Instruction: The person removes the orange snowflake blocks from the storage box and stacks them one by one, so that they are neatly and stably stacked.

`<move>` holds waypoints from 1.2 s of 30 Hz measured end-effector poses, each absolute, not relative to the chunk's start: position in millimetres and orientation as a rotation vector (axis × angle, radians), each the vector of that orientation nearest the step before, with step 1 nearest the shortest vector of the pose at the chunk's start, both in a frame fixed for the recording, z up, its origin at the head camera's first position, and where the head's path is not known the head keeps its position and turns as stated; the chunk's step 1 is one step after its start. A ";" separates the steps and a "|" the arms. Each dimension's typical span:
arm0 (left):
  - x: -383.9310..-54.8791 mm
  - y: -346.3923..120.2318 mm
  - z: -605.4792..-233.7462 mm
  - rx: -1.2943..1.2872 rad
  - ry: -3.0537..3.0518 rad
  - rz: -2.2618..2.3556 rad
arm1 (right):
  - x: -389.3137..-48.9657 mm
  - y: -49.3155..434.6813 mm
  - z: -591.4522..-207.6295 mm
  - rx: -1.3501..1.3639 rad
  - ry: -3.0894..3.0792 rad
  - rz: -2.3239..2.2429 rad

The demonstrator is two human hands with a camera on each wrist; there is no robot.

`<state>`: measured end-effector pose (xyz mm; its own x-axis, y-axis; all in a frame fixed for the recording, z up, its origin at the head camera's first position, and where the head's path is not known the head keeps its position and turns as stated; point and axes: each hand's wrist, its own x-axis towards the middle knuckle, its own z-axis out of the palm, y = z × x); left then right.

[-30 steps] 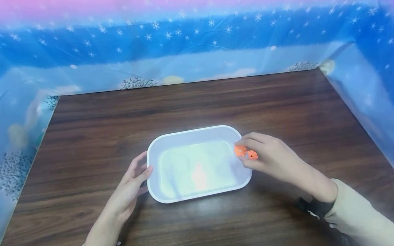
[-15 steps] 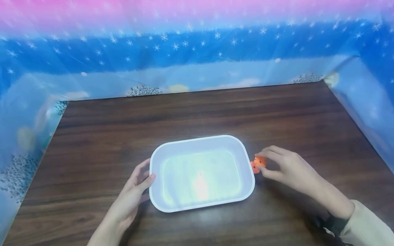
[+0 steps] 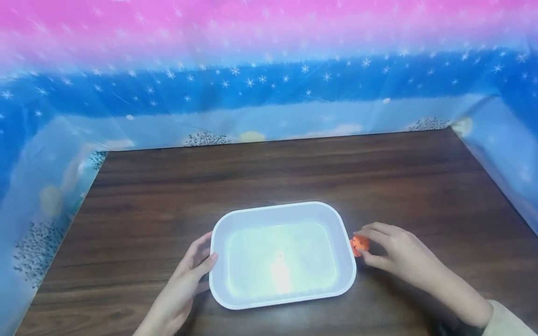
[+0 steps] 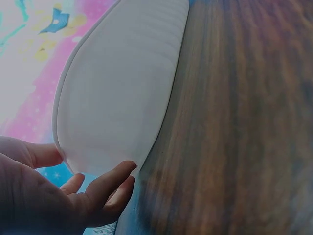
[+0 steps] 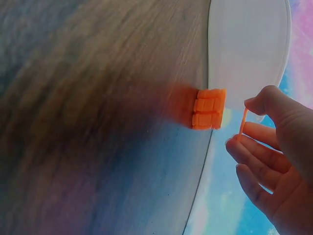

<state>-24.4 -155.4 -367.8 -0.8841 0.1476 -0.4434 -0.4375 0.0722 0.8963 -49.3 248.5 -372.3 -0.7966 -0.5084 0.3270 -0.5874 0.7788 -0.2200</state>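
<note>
A white plastic tub (image 3: 248, 247) with rounded corners stands on the table. My left hand (image 3: 182, 282) holds its left end; the thumb lies on the rim and the fingers sit against the outer wall, as the left wrist view shows. Beside the tub's right end, my right hand (image 3: 405, 256) pinches a thin orange notched disc (image 5: 243, 122) between thumb and fingertips. Just in front of that disc, a short stack of orange notched discs (image 5: 209, 109) stands on the table near the tub. In the head view, the fingers partly cover these orange pieces (image 3: 361, 243).
The brown wood-grain table (image 3: 277, 175) reaches away behind the tub. A pink and blue cloth (image 3: 286, 107) with snowflakes hangs along its back and sides. A bright light reflection falls inside the tub.
My right hand has moved from over the tub's right rim, orange discs in its fingers, down to the table just outside it. The left hand keeps its hold; the head view has tilted up.
</note>
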 end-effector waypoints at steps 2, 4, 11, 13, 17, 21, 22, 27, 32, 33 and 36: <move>-24.1 -154.7 -368.0 -0.292 1.943 1.880 | -49.0 248.3 -374.0 0.881 -2.673 0.454; -23.7 -154.3 -368.7 -0.300 1.947 1.894 | -48.5 248.0 -375.2 0.893 -2.650 0.442; -17.5 -155.6 -372.9 -0.307 1.977 1.885 | -43.0 246.5 -380.4 0.912 -2.611 0.446; -16.5 -156.6 -373.2 -0.305 1.992 1.881 | -42.9 245.3 -381.7 0.909 -2.605 0.447; -17.0 -156.7 -371.3 -0.307 1.992 1.878 | -43.8 243.7 -382.4 0.915 -2.606 0.441; -22.7 -155.1 -366.7 -0.298 1.972 1.877 | -49.9 243.8 -379.8 0.918 -2.610 0.439; -24.0 -154.6 -366.0 -0.291 1.968 1.878 | -51.4 244.1 -378.8 0.917 -2.610 0.433; -25.7 -155.1 -363.5 -0.226 1.956 1.882 | -56.0 243.0 -375.4 0.908 -2.615 0.412; -23.1 -155.4 -364.5 -0.238 1.946 1.869 | -51.5 241.1 -377.3 0.912 -2.610 0.382; -22.6 -155.2 -364.7 -0.242 1.942 1.868 | -50.5 241.0 -378.2 0.915 -2.603 0.375; -21.3 -153.9 -365.3 -0.239 1.928 1.873 | -47.5 241.6 -381.8 0.919 -2.578 0.356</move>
<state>-21.3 -153.9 -365.3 -0.8884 0.1774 -0.4234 -0.4180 0.0684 0.9059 -47.5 241.6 -381.8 -0.7143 -0.5517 0.4306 -0.6478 0.7540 -0.1086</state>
